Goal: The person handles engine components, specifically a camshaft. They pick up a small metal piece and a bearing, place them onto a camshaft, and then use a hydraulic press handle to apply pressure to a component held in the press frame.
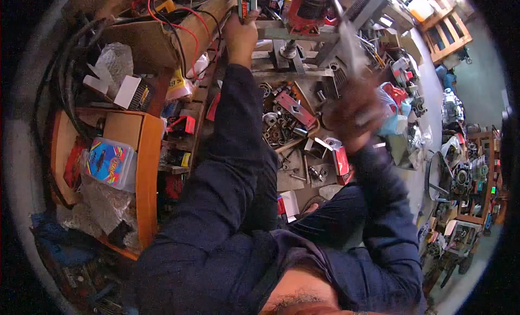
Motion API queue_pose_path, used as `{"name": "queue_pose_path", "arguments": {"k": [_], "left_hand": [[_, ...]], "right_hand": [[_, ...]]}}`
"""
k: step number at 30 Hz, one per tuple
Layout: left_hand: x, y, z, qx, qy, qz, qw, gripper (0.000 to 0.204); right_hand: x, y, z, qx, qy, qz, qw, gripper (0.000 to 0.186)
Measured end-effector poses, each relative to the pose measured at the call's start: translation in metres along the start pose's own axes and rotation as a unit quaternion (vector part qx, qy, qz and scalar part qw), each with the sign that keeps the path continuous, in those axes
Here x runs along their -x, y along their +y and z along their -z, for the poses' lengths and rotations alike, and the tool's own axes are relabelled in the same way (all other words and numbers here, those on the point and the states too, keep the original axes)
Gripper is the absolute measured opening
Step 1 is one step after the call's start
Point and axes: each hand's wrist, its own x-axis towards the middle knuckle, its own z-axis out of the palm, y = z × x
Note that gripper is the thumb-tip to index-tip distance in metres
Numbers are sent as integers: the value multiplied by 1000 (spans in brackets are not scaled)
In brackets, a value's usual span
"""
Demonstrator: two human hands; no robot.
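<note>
My left hand reaches up at the top, its fingers wrapped round a narrow green upright piece with a printed label. To its right stands a red jack-like body, set in a grey metal press frame. Below the red body, a round-flanged metal part sits on the frame. My right hand is smeared by motion but looks closed around the lower end of a long grey bar. That bar is blurred too and slants up toward the red body.
Below the frame, a tray holds greasy metal parts and a red box. An opened red-and-white box lies near my right forearm. On the left are a wooden drawer, a cardboard box and black cables. Shelves stand right.
</note>
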Motion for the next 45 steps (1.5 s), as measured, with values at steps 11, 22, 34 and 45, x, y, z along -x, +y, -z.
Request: {"name": "queue_pose_path", "arguments": {"k": [11,22,34,45], "left_hand": [[5,17,0,-26,-44,59,997,48],[5,11,2,-31,-23,48,998,46],[-6,-4,3,-25,15,7,1000,50],[6,11,-5,16,-38,35,999,44]], "right_hand": [[-95,55,18,180,44,70,980,21],[-83,67,12,43,-5,76,996,4],[-57,51,3,-32,-26,27,999,10],[32,-15,4,-206,-59,55,975,10]]}}
